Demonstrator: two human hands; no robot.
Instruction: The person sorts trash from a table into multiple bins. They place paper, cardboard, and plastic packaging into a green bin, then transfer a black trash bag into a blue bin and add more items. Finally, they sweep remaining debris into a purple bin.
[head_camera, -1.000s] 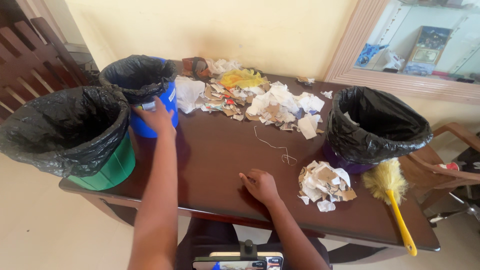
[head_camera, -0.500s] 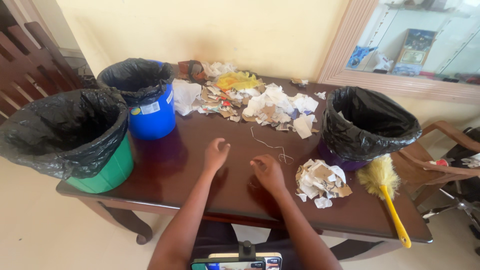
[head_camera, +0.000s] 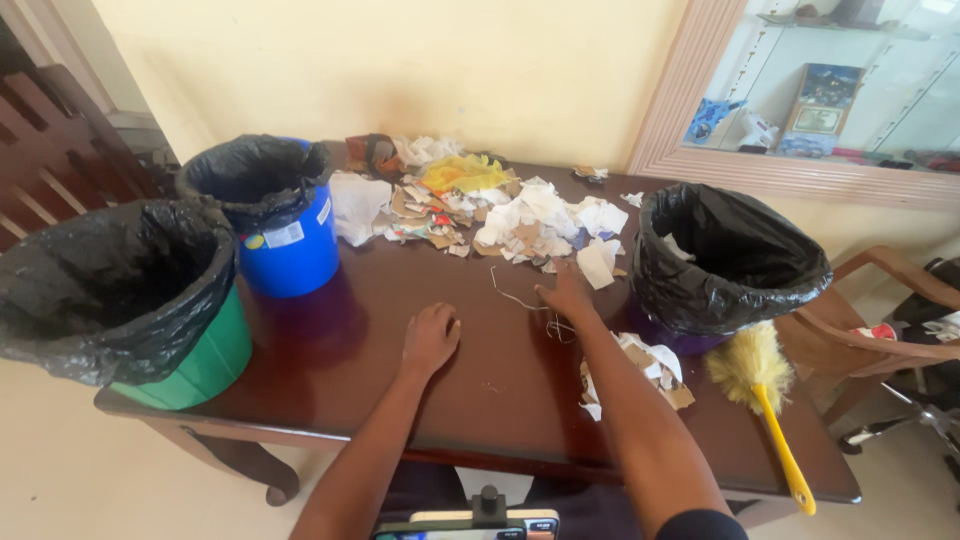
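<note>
string (head_camera: 520, 298) is what your right hand (head_camera: 566, 297) has reached: a thin pale strand lying loose on the dark table (head_camera: 330, 345), curling from just left of your fingertips down toward the near side. your fingers are stretched forward and lie close together over its far end; whether they already pinch it you cannot tell from this angle. your left hand (head_camera: 430, 338) rests palm-down on the wood with fingers loosely curled, holding nothing.

beyond your right hand, just past the fingertips, sits the big heap of torn paper and cardboard (head_camera: 510, 215). a smaller scrap pile (head_camera: 650, 368) lies under your right forearm, touching it. to the right stands a bin with a black liner (head_camera: 730, 255), and a yellow duster (head_camera: 755, 375) lies near it. on the left are a blue bin (head_camera: 285, 225) and a green bin (head_camera: 150, 300), both lined in black.

risks, as i judge them: the strand is thin and flat on the wood, so your fingers could slide over it. your forearm could drag the smaller pile toward the near edge and spill scraps. reaching further could nudge the large heap.
</note>
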